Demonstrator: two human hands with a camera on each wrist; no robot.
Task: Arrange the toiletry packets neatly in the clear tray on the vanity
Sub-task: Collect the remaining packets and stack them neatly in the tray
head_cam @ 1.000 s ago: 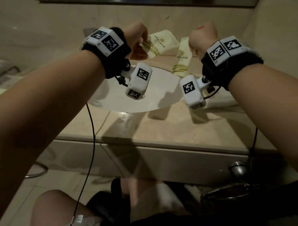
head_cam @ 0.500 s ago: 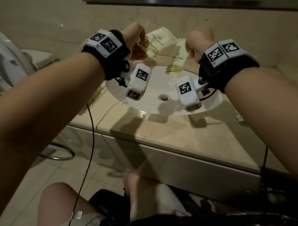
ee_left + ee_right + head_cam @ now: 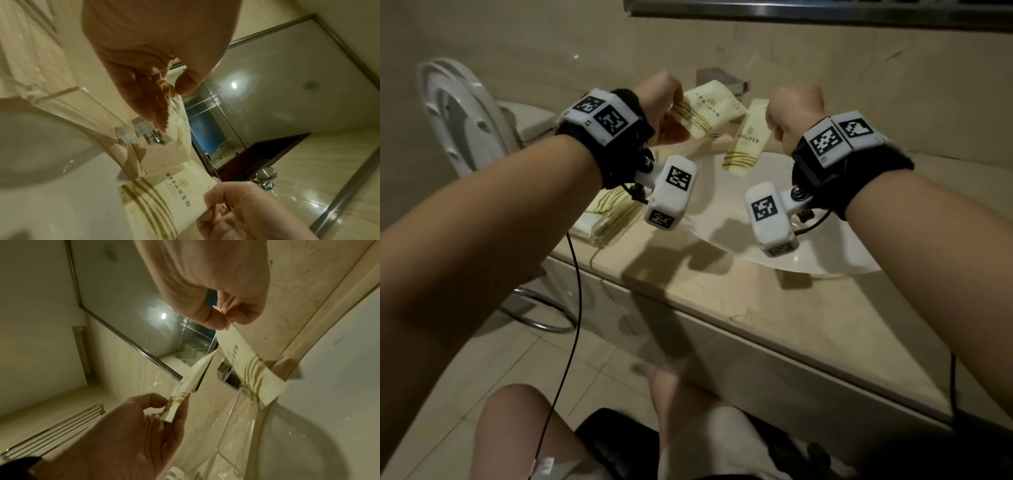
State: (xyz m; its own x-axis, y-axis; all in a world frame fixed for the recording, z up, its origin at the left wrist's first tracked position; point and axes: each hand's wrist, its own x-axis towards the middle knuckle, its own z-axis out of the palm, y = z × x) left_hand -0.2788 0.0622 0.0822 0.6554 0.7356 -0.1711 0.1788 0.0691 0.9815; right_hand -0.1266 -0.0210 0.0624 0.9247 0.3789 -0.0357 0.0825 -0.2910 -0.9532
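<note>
My left hand [image 3: 671, 106] pinches the striped end of a squarish cream packet [image 3: 710, 109] and holds it above the back of the vanity. My right hand [image 3: 777, 116] pinches the top of a long narrow cream packet [image 3: 746, 137], which hangs over the sink's rear rim. The left wrist view shows my left hand [image 3: 170, 92] gripping the squarish packet's [image 3: 179, 116] zigzag edge. In the right wrist view my right hand [image 3: 225, 319] holds the narrow packet [image 3: 246, 363]. The clear tray [image 3: 599, 236] sits left of the basin with several cream packets in it, below and left of my left hand.
The white sink basin [image 3: 722, 205] fills the middle of the beige vanity top [image 3: 756, 308]. A chrome faucet [image 3: 722, 80] stands behind the packets. A toilet with its lid up [image 3: 458, 113] stands to the left. The mirror frame [image 3: 825, 10] runs along the wall above.
Both hands have carried their packets leftward over the basin. The head view has swung left, so the tray with packets and the toilet now show.
</note>
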